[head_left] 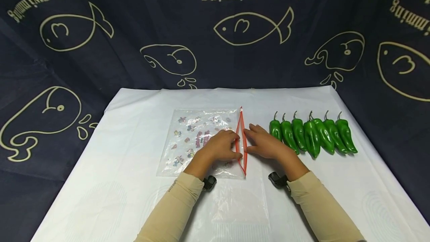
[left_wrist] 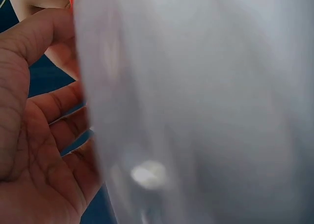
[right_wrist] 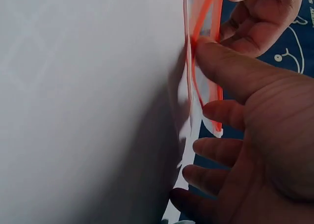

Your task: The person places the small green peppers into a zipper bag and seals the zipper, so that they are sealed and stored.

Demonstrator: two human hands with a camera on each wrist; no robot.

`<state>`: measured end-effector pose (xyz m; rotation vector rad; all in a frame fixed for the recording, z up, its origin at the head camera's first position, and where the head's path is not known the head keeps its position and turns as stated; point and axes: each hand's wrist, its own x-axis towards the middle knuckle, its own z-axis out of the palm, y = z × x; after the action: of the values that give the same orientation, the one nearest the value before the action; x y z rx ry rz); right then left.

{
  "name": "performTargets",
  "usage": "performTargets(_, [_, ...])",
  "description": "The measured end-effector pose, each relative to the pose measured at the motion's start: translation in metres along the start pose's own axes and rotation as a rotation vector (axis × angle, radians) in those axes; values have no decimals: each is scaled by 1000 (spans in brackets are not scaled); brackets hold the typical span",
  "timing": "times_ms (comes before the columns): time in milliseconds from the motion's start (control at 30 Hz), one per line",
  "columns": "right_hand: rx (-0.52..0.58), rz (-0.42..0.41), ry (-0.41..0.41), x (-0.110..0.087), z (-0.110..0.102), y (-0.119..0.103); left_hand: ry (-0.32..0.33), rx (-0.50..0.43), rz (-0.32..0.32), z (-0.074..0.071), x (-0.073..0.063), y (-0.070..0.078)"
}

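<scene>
A clear zip bag (head_left: pixel 184 141) printed with small cartoon figures lies flat, its red-edged mouth (head_left: pixel 245 141) parted and facing right. My left hand (head_left: pixel 220 145) lies over the bag, with thumb and index fingertips spaced apart at the left red strip. From the other side, my right hand (head_left: pixel 265 144) meets the right red strip, its thumb and index tip also spread. In the right wrist view, the right thumb (right_wrist: pixel 230 69) overlaps a red strip while the other fingers stay loosely extended. Clear plastic covers some left fingertips in the left wrist view.
Several green peppers (head_left: pixel 312 137) lie in a row right of my right hand, stems toward the back. A white cloth (head_left: pixel 111 152) covers the table. Behind it hangs a dark curtain (head_left: pixel 208 74) with fish and whale drawings.
</scene>
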<state>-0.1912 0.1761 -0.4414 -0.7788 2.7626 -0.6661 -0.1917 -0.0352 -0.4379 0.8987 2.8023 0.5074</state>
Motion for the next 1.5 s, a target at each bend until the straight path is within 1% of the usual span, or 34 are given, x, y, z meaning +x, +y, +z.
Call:
performTargets(133, [-17, 1, -21, 1, 0, -1, -2, -20, 9, 0, 0, 0])
performTargets(300, [-77, 8, -29, 3, -2, -3, 5, -58, 17, -2, 2, 1])
performTargets(367, [-98, 10, -40, 3, -2, -4, -8, -47, 10, -3, 3, 2])
performTargets(467, [-112, 5, -65, 5, -1, -5, -55, -7, -1, -4, 1, 5])
performTargets(533, [-116, 4, -73, 6, 0, -6, -73, 19, -2, -4, 0, 7])
performTargets(600, [-117, 11, -82, 6, 0, -7, -80, 28, -8, -4, -1, 9])
performTargets(667, [-124, 16, -91, 7, 0, -8, -73, 23, -19, -3, -2, 10])
performTargets(733, [-127, 26, -98, 8, 0, -8, -55, 6, -28, -1, -2, 9])
performTargets(867, [-133, 24, -100, 9, -1, -8, -2, -71, -31, 3, -4, 7])
performTargets(1000, [-131, 19, -103, 9, -1, -9, 53, -145, -39, 5, -8, 7])
performTargets(1200, [-129, 37, -107, 11, -2, -11, 172, -223, -70, 5, -18, 9])
performTargets(1367, [-123, 58, -127, 11, -2, -12, 243, -316, -127, 7, -25, 11])
performTargets(1500, [-124, 53, -129, 11, -1, -11, 325, -378, -186, 10, -30, 16])
